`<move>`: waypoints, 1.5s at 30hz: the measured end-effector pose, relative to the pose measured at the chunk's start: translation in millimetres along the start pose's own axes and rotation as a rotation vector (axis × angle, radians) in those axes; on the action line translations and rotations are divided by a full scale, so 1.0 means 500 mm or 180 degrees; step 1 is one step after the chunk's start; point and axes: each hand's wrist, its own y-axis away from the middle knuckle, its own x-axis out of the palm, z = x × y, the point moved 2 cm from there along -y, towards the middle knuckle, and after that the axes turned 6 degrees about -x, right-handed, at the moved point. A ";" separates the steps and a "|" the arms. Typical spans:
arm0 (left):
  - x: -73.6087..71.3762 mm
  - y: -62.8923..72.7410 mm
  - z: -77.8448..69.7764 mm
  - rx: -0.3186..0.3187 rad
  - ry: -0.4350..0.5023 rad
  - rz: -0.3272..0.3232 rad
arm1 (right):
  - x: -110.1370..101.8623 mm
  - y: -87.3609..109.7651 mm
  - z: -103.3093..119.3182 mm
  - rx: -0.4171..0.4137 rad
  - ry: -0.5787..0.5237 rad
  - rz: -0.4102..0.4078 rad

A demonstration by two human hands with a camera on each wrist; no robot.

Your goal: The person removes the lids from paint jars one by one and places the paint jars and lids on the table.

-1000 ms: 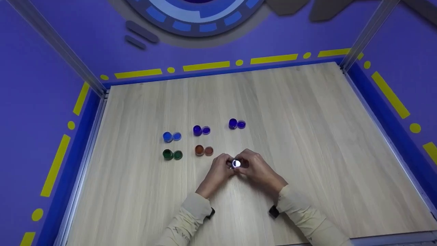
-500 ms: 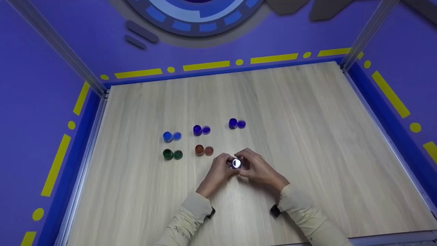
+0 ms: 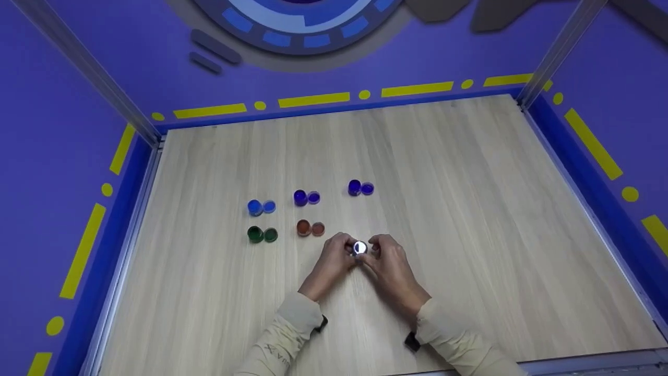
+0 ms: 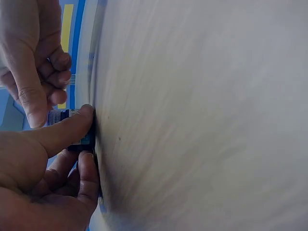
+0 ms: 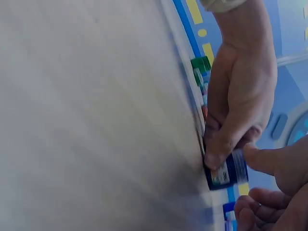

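My left hand grips a small dark blue paint jar low on its body, with the jar's base at the tabletop. The ridged lid sits on the jar; from above, its top shines white. Close on the other side is my right hand. Its thumb touches the lid's edge, while its fingers stay loosely bent away from the jar. Nearest on the left is a brown paint jar with its lid beside it.
Further left stands a green jar and its lid. Behind them are a light blue jar, a violet-blue jar and another dark blue jar, each with a lid alongside. Blue walls enclose the wooden table.
My right hand's fingers have spread away from the jar's lid, and its wrist has shifted slightly down and left. My left hand keeps its grip on the jar.
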 end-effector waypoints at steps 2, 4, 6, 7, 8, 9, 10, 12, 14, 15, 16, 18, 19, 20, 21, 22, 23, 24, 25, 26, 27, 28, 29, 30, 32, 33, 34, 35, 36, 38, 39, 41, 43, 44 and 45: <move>0.001 -0.001 0.000 0.0036 -0.0036 -0.0023 | 0.004 0.001 0.006 -0.0016 0.0030 0.0004; 0.003 -0.002 0.002 0.0030 -0.0044 -0.0019 | 0.005 0.000 0.010 -0.0013 0.0041 0.0005; 0.005 -0.001 0.002 0.0020 -0.0050 -0.0013 | 0.007 -0.002 0.008 -0.0002 0.0046 0.0028; 0.005 -0.001 0.003 0.0018 -0.0038 -0.0015 | 0.008 -0.003 0.007 -0.0010 0.0035 0.0044; 0.005 -0.001 0.003 0.0024 -0.0035 -0.0018 | 0.008 -0.005 0.006 -0.0015 0.0011 0.0064; 0.005 0.000 0.003 0.0029 -0.0030 -0.0024 | 0.009 -0.006 0.004 -0.0027 -0.0018 0.0083; 0.005 0.000 0.003 0.0050 -0.0036 -0.0036 | 0.009 -0.007 0.002 -0.0031 -0.0066 0.0110; 0.004 0.001 0.003 0.0083 -0.0041 -0.0055 | 0.010 -0.008 -0.004 -0.0049 -0.0169 0.0158; 0.004 0.001 0.004 0.0101 -0.0055 -0.0062 | 0.010 -0.009 -0.011 -0.0098 -0.0248 0.0209; 0.004 0.001 0.004 0.0089 -0.0055 -0.0056 | 0.011 -0.010 -0.014 -0.0133 -0.0287 0.0237; 0.003 0.001 0.005 0.0083 -0.0059 -0.0055 | 0.010 -0.011 -0.017 -0.0175 -0.0318 0.0268; 0.002 0.001 0.005 0.0062 -0.0066 -0.0050 | 0.009 -0.012 -0.021 -0.0307 -0.0346 0.0328; 0.001 0.001 0.004 0.0038 -0.0062 -0.0040 | 0.008 -0.013 -0.023 -0.0388 -0.0356 0.0358; 0.001 0.001 0.004 0.0016 -0.0059 -0.0029 | 0.007 -0.015 -0.024 -0.0466 -0.0368 0.0387; 0.000 0.002 0.003 0.0007 -0.0061 -0.0024 | 0.006 -0.016 -0.026 -0.0534 -0.0385 0.0424; 0.000 0.001 0.003 0.0012 -0.0063 -0.0021 | 0.004 -0.018 -0.027 -0.0598 -0.0403 0.0462; -0.001 0.001 0.002 0.0003 -0.0059 -0.0016 | 0.003 -0.020 -0.029 -0.0660 -0.0431 0.0500; -0.001 0.001 0.001 -0.0003 -0.0053 -0.0014 | 0.002 -0.022 -0.032 -0.0711 -0.0475 0.0547; 0.000 0.001 0.001 -0.0009 -0.0037 -0.0013 | 0.001 -0.025 -0.034 -0.0745 -0.0531 0.0602; 0.000 0.000 0.001 -0.0002 -0.0035 -0.0019 | 0.000 -0.027 -0.038 -0.0779 -0.0583 0.0654; 0.001 0.000 0.000 0.0002 -0.0038 -0.0024 | 0.000 -0.030 -0.041 -0.0805 -0.0640 0.0715; 0.001 0.000 0.000 -0.0004 -0.0037 -0.0025 | -0.001 -0.032 -0.045 -0.0818 -0.0692 0.0777; 0.001 0.000 -0.001 -0.0011 -0.0041 -0.0029 | -0.001 -0.035 -0.049 -0.0834 -0.0745 0.0839; 0.002 0.000 -0.001 -0.0022 -0.0045 -0.0028 | -0.001 -0.038 -0.052 -0.0858 -0.0790 0.0887; 0.002 0.000 -0.004 -0.0035 -0.0054 -0.0027 | -0.002 -0.042 -0.060 -0.0912 -0.0841 0.0956; 0.002 0.000 -0.004 -0.0030 -0.0064 -0.0026 | -0.003 -0.044 -0.062 -0.0917 -0.0863 0.1005; 0.002 0.000 -0.005 -0.0018 -0.0070 -0.0026 | -0.004 -0.046 -0.065 -0.0915 -0.0874 0.1044; 0.003 -0.001 -0.004 -0.0023 -0.0068 -0.0025 | -0.006 -0.047 -0.067 -0.0925 -0.0878 0.1068; 0.003 -0.001 -0.004 -0.0010 -0.0075 -0.0025 | -0.008 -0.048 -0.068 -0.0928 -0.0856 0.1082; 0.002 -0.002 -0.003 0.0025 -0.0092 -0.0021 | -0.012 -0.049 -0.068 -0.0882 -0.0801 0.1088; 0.002 -0.003 -0.002 0.0025 -0.0107 -0.0013 | -0.014 -0.048 -0.067 -0.0854 -0.0779 0.1053; 0.002 -0.003 -0.002 -0.0013 -0.0112 0.0003 | -0.015 -0.042 -0.065 -0.0838 -0.0717 0.0885; 0.002 -0.003 -0.003 -0.0039 -0.0113 0.0016 | -0.015 -0.033 -0.060 -0.0799 -0.0677 0.0654; 0.002 -0.003 -0.004 -0.0047 -0.0115 0.0013 | -0.014 -0.028 -0.057 -0.0786 -0.0661 0.0530; 0.002 -0.003 -0.004 -0.0066 -0.0110 0.0012 | -0.012 -0.022 -0.053 -0.0772 -0.0642 0.0414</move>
